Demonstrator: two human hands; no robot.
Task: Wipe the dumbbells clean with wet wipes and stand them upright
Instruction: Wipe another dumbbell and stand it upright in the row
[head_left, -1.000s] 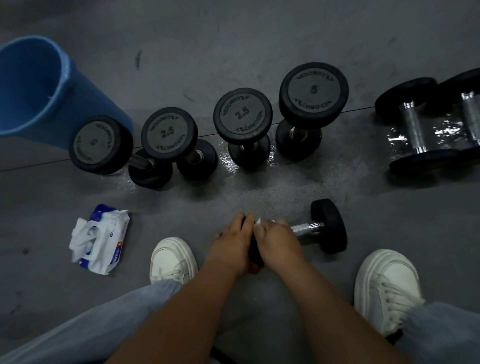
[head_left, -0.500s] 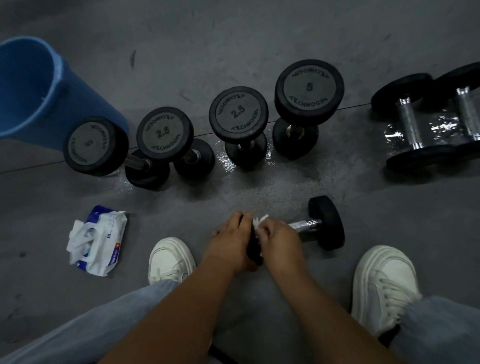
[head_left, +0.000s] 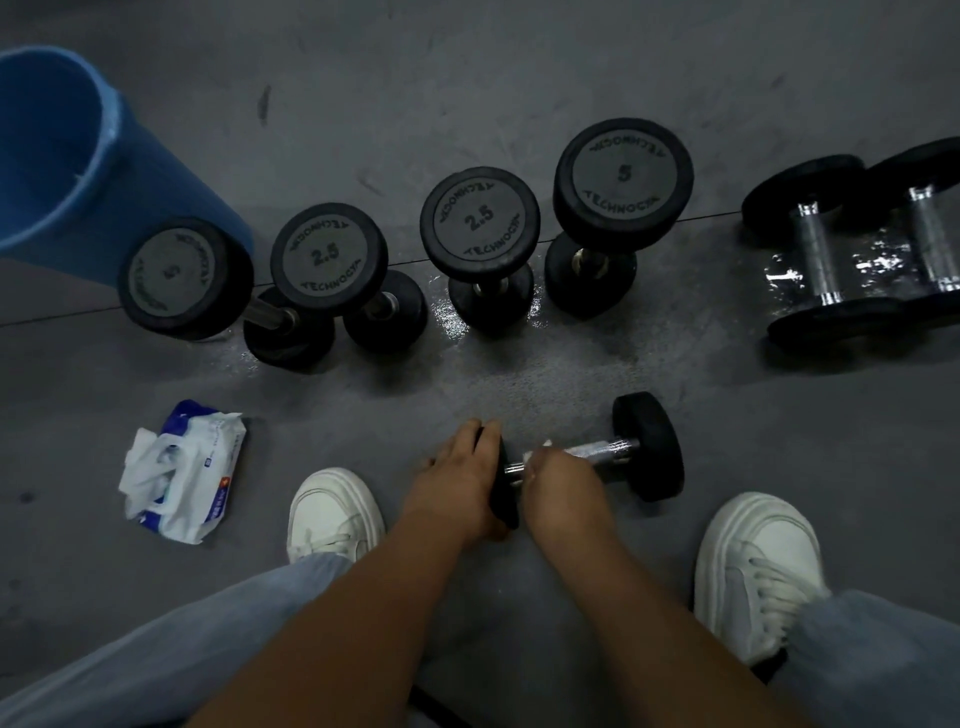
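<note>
Low centre of frame: left hand (head_left: 461, 480) grips one head of a lying dumbbell (head_left: 649, 448), apparently to steady it, while right hand (head_left: 563, 486) clamps a wet wipe (head_left: 540, 451) round its handle.

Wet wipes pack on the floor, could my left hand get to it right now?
Probably yes. The pack lies left of the left hand with bare floor between. But that hand grips the dumbbell by one head, so it must let go first.

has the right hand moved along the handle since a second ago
Yes: right hand slid rightward along the dumbbell handle, away from the left hand.
</note>
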